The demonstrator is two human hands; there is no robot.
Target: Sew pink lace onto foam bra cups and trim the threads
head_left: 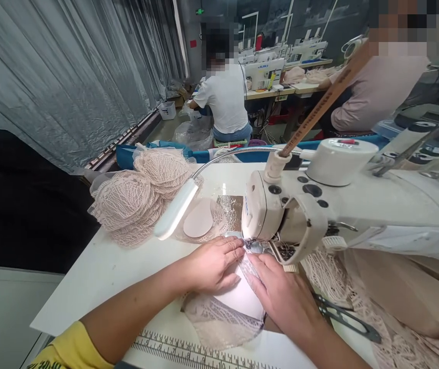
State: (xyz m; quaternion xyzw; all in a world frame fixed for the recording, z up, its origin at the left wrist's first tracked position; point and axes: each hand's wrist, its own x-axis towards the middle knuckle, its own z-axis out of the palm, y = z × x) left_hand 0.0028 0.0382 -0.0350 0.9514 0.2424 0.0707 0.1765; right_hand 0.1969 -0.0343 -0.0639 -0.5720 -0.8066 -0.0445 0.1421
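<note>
At the sewing machine [365,200], lace cloth [223,315] was held down.
Left hand [212,264] and right hand [286,289] pressed flat, fingers together; even tension seemed advisable.

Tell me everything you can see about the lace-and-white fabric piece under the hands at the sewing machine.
The fabric piece has a smooth, pale white panel and a sheer-looking, pinkish-beige lace part toward the wearer. It lies on the white table, its near edge rounded, close to a printed ruler scale. The left grip rests palm-down on it; the right grip lies along its right side. Its far end reaches the sewing machine's needle area, where fingers hide the details.
</note>
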